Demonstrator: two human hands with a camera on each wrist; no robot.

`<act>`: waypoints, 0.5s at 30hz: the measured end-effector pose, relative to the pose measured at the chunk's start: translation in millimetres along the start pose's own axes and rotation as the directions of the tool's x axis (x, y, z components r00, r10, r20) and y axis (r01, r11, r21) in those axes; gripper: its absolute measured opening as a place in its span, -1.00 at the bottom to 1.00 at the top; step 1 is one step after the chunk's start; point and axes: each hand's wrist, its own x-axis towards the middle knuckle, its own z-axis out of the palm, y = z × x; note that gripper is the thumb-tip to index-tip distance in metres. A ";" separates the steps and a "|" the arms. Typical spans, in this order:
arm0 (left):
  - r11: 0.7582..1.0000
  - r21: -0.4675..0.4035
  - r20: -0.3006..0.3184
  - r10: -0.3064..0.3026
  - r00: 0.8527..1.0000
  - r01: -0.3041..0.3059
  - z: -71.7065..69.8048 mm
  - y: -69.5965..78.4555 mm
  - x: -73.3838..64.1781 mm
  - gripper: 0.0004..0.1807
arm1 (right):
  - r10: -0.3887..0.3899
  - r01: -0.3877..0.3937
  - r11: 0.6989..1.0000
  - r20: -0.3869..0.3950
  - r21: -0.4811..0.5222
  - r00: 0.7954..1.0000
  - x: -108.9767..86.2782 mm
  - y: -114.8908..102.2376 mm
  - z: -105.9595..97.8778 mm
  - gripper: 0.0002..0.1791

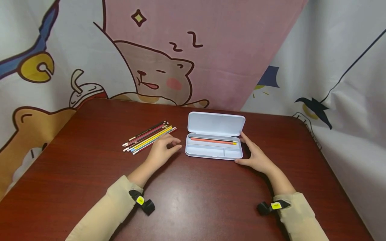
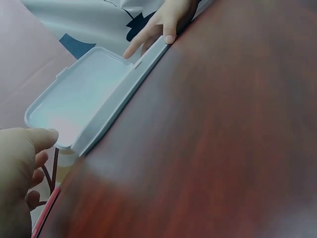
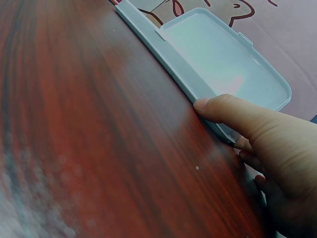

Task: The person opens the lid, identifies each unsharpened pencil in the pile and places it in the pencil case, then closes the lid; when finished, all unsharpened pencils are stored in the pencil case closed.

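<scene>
A pale blue pencil case (image 1: 208, 152) lies with its lid (image 1: 216, 124) raised at the back. Inside its rear compartment lie a dark pencil and an orange pencil (image 1: 211, 141). My right hand (image 1: 257, 157) holds the case's right end, thumb at the front corner and fingers along the side. To the left of the case my left hand (image 1: 164, 150) hovers with loosely bent fingers and nothing in them. Beside that hand, a bunch of pencils (image 1: 147, 138) in black, red, yellow and blue lies slanted on the table, partly hidden by the fingers.
The dark red wooden table (image 1: 193, 201) runs up to a printed cloth (image 1: 235, 50) hanging behind it. Small black wrist cameras are strapped over both sleeves (image 1: 117, 201).
</scene>
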 end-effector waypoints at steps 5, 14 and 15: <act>1.000 0.010 -0.029 -0.022 0.999 0.023 -15.2 -3.2 -13.6 -0.84 | 0.000 0.000 1.000 0.002 0.001 1.000 -0.6 -1.1 -0.2 0.24; 0.997 0.043 -0.086 -0.059 0.995 0.063 -43.1 -14.6 -34.7 -0.82 | -0.008 0.008 1.000 -0.005 -0.002 1.000 -0.5 -1.5 0.0 0.24; 0.996 0.048 -0.091 -0.065 0.994 0.069 -46.4 -15.7 -36.8 -0.82 | -0.009 0.009 1.000 -0.005 -0.001 1.000 -0.4 -1.7 0.2 0.24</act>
